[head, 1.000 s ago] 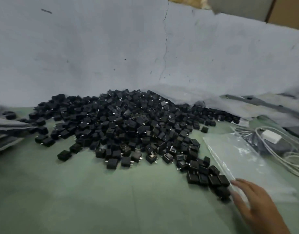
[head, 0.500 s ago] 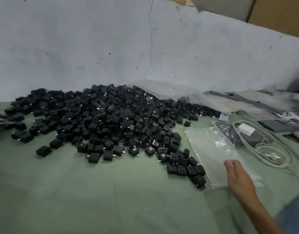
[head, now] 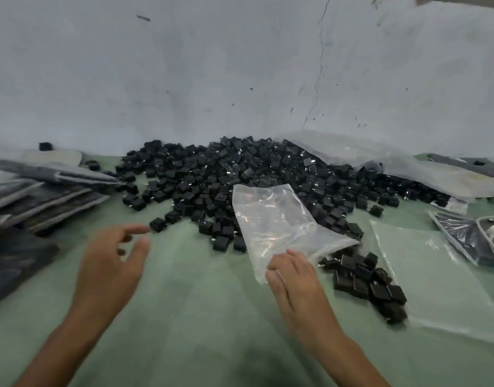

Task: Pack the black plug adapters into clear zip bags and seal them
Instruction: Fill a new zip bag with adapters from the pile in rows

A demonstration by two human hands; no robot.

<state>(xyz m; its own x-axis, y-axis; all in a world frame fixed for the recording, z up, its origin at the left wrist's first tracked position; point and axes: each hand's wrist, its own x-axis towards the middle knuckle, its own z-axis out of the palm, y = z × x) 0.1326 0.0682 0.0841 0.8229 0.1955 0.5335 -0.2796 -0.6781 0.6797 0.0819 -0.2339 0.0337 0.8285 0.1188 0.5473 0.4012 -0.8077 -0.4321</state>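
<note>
hidden or unclear: the right hand covers the near corner of the clear zip bag. its thumb is out of sight, and which end carries the zip cannot be told. the bag veils part of the pile of black plug adapters behind it. a white cable is cut off at the right edge of the view, and dark flat packs run off the left edge.

edges and room: the green table lies bare between the forearms and in front of the pile. the pile backs against the grey wall. a small cluster of adapters lies just right of the right hand, at the edge of a flat stack of bags.

orientation: the bag's long axis runs from the right hand away toward the pile, leaning slightly left, with the near end gripped by curled fingers. left hand — fingers spread, holding nothing, fingertips near one stray adapter.
</note>
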